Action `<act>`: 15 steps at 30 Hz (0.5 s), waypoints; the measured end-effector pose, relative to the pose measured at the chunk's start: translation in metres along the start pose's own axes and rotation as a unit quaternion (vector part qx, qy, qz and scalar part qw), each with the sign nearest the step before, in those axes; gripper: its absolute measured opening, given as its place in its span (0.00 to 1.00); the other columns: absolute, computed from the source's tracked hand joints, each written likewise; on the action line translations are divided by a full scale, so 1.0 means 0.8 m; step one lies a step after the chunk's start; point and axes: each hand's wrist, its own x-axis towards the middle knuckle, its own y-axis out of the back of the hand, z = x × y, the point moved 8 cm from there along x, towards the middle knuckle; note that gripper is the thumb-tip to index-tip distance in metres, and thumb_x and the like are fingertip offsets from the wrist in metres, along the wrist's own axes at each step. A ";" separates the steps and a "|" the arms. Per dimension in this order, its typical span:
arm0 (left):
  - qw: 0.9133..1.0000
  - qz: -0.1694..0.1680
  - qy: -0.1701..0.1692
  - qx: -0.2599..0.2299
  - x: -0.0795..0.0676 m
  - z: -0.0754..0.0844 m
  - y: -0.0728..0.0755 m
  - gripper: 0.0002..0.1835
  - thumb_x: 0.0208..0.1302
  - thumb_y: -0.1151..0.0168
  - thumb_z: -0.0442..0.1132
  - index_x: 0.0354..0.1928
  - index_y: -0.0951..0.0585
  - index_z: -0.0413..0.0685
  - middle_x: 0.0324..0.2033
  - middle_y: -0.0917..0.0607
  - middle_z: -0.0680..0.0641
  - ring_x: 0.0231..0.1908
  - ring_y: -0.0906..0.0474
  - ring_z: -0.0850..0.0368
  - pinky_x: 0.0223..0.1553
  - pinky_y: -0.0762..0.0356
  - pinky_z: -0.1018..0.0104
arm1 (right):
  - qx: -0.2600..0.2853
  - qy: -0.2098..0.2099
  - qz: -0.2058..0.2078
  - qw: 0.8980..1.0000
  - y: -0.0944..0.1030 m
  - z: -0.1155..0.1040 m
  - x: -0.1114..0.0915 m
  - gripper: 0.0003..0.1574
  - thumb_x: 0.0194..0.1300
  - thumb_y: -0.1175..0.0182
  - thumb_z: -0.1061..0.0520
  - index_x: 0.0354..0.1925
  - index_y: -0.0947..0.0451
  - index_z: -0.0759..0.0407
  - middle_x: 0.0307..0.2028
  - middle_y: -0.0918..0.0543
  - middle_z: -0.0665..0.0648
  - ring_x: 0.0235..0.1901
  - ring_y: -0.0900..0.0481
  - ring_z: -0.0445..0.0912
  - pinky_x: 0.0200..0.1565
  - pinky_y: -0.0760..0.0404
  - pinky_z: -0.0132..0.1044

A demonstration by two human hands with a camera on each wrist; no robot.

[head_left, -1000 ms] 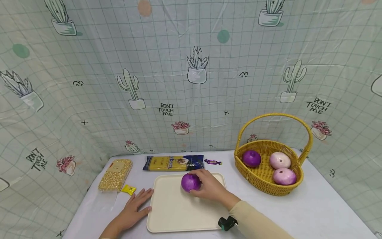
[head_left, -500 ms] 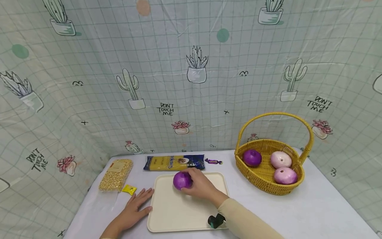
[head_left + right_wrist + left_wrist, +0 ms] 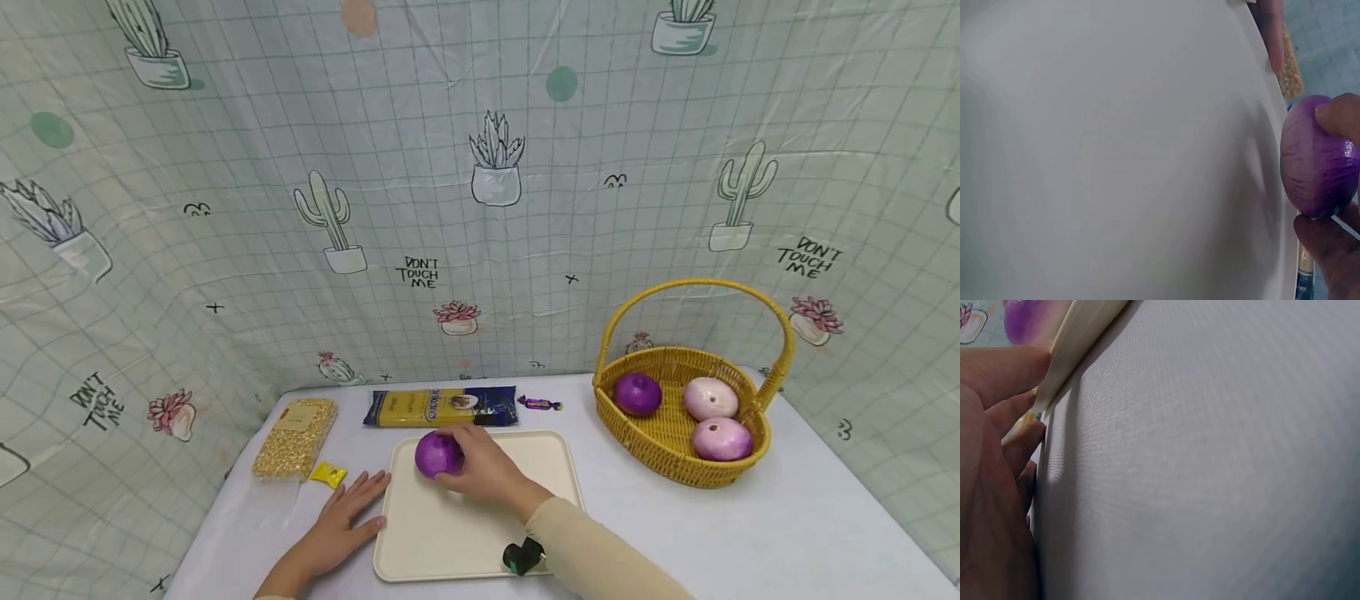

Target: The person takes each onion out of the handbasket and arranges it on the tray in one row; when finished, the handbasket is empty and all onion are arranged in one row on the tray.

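Observation:
My right hand grips a shiny purple onion over the far left part of a cream tray. In the right wrist view the thumb and a finger hold opposite sides of the onion, and its shadow falls on the tray's surface. My left hand lies spread on the white table, its fingertips at the tray's left edge. The left wrist view shows the thumb and fingers of that hand against the outer rim of the tray.
A yellow wicker basket at the right holds a purple onion and two paler ones. Behind the tray lie a pasta packet and a purple-wrapped candy. At the left are a bag of corn kernels and a small yellow packet.
The right hand has carried the onion leftward across the tray, from near its middle to its far left part. The left hand stays at the tray's edge.

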 end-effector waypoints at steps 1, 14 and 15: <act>1.000 0.000 -0.001 0.000 0.000 0.000 0.000 0.35 0.73 0.40 0.52 0.76 0.34 0.47 0.76 0.37 0.39 0.78 0.56 0.33 0.73 0.75 0.32 | 0.001 -0.001 -0.001 1.000 -0.001 -0.002 0.002 0.40 0.58 0.25 0.47 0.65 0.26 0.56 0.59 0.23 0.59 0.59 0.24 0.52 0.61 0.21 0.45; 1.000 -0.002 -0.008 0.000 0.000 0.005 0.001 0.35 0.73 0.40 0.52 0.76 0.34 0.45 0.76 0.37 0.38 0.77 0.56 0.32 0.73 0.76 0.32 | -0.016 -0.018 -0.014 1.000 -0.021 -0.009 0.017 0.42 0.59 0.25 0.47 0.67 0.28 0.57 0.61 0.24 0.60 0.62 0.25 0.53 0.64 0.22 0.45; 1.000 -0.002 -0.008 0.001 0.000 0.005 0.001 0.35 0.73 0.40 0.52 0.76 0.34 0.45 0.76 0.38 0.38 0.77 0.56 0.32 0.73 0.76 0.32 | -0.016 -0.018 -0.014 1.000 -0.021 -0.009 0.018 0.42 0.59 0.25 0.46 0.67 0.28 0.57 0.61 0.24 0.60 0.63 0.26 0.53 0.64 0.23 0.45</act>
